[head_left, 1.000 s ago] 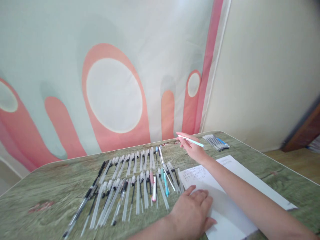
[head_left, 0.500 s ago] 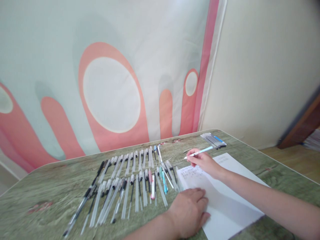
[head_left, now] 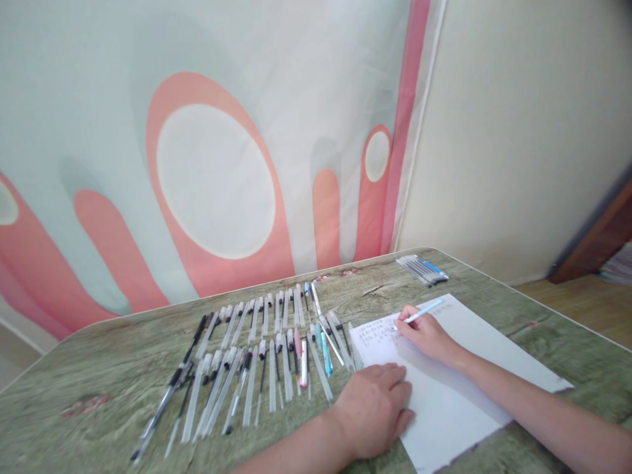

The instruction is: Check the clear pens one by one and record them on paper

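Observation:
A light blue pen is pinched in my right hand, its tip down at the sheet of white paper. Rows of small handwriting cover the paper's upper left part, just left of the pen tip. My left hand lies flat over the paper's left edge, fingers stretched out, with nothing in it. Beyond its fingertips lie clear pen barrels and caps, among them a teal pen and a pink and white pen.
Two rows of taken-apart pens with clear barrels spread over the wood-patterned table. Long black-and-clear pens lie at the left end. A bundle of refills rests near the far right corner. A patterned curtain hangs behind.
My right hand has moved right and slightly down with the pen, from the paper's upper left edge to further over the sheet. My left hand stays in place.

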Available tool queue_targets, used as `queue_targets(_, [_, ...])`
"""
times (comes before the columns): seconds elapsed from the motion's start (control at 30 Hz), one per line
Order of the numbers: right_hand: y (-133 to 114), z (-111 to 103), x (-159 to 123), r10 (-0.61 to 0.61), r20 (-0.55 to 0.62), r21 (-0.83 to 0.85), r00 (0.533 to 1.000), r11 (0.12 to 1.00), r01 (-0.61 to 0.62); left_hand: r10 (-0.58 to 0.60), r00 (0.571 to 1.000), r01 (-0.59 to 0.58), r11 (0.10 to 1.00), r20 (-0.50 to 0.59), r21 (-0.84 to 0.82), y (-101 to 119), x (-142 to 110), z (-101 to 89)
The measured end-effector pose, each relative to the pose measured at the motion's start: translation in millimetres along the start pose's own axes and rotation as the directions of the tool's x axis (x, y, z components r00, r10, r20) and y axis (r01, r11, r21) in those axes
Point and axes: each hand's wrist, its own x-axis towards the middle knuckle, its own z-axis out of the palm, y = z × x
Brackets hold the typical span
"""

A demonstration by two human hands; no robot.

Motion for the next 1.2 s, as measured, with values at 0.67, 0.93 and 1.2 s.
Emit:
queue_targets(0.67, [0.7,-1.9,0.7,-0.017,0.031,-0.092,0.999,0.996,0.02,0.016,1.0,-0.016,1.0,0.005,0.008,-1.4,0.2,1.5])
queue_targets(0.93, [-0.1,-2.3,-0.1,-0.016,0.028,-0.073,0.999,0.997,0.018,0.025,1.0,-0.025,1.0,-0.012,-0.001,-2.7,-0.5,3.8])
queue_targets(1.2, [3.2,-1.6,0.9,-0.029,0.04,-0.104,0.999,0.994,0.033,0.021,1.0,-0.021,1.0,-0.012,0.008,-2.2,-0.2,3.0])
